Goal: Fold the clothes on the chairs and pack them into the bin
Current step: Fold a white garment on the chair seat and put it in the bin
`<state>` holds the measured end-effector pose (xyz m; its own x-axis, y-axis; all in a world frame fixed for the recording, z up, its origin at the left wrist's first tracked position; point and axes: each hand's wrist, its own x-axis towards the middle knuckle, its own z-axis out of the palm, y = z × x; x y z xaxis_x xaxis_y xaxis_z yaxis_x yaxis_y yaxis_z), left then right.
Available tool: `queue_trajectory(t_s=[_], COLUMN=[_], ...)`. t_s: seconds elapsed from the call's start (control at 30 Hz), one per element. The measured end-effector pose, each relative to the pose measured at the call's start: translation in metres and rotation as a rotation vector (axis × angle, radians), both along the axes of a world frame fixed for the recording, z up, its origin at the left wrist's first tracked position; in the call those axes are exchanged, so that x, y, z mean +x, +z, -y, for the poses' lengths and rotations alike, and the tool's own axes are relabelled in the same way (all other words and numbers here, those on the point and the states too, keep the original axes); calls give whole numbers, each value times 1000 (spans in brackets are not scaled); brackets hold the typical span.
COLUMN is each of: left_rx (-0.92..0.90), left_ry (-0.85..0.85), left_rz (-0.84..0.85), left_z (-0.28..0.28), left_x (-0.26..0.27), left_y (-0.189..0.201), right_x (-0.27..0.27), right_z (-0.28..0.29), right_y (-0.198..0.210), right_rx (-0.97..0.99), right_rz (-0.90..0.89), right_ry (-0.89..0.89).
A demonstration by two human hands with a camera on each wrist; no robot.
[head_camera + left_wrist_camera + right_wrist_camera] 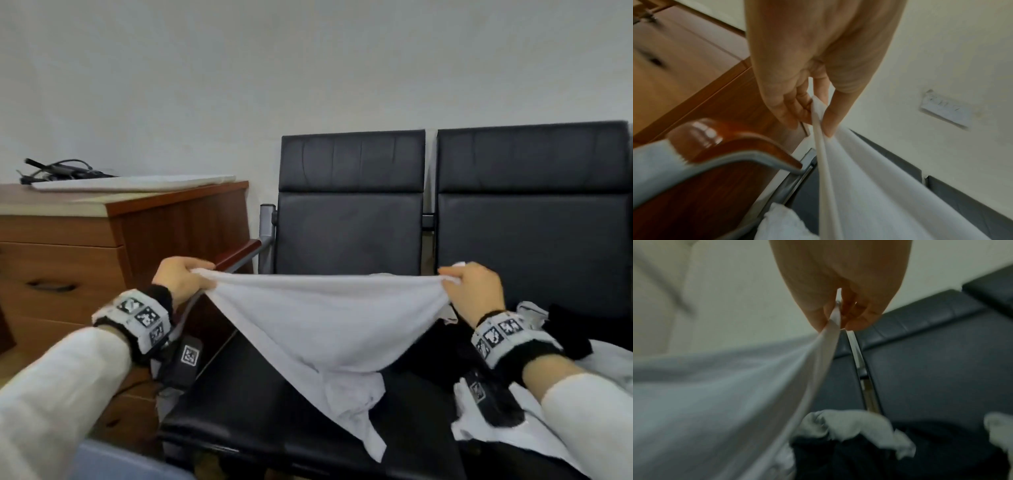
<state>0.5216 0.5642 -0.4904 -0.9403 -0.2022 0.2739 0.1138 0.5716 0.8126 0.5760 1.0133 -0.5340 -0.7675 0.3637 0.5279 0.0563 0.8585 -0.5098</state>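
A white garment [325, 322] hangs stretched between my two hands above the black chair seat [239, 404]. My left hand [186, 279] pinches its left end, and the left wrist view shows the white garment [859, 186] held between thumb and fingers of my left hand [813, 112]. My right hand [469, 291] pinches the right end; in the right wrist view the white garment [777, 386] runs taut from my right hand [836, 316]. The cloth sags to a point low on the seat. More white and black clothes [565, 342] lie on the right-hand chair.
Two black padded chair backs [352, 205] stand against a pale wall. A wooden drawer cabinet [85, 260] sits left of the chairs, with cables and a white sheet on top. A wood-topped armrest [239, 253] lies under my left hand. Something blue [113, 462] shows at the bottom left.
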Motion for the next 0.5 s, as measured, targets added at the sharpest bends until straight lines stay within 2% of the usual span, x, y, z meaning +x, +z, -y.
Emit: queue_trajectory(t_s=[0.13, 0.2, 0.33, 0.43, 0.5], left_rx=[-112, -253, -562, -686, -692], left_ry=[-16, -6, 80, 98, 87], left_rz=[-86, -112, -210, -249, -241], left_z=[-1, 0, -3, -2, 1], left_x=[15, 24, 49, 63, 71], left_y=[58, 85, 131, 153, 166], right_x=[28, 42, 67, 80, 91], right_z=[-12, -14, -18, -17, -15], right_y=[70, 101, 146, 168, 178], right_rx=[234, 274, 159, 65, 23], right_rz=[-26, -67, -204, -262, -250], right_ry=[-123, -173, -180, -144, -118])
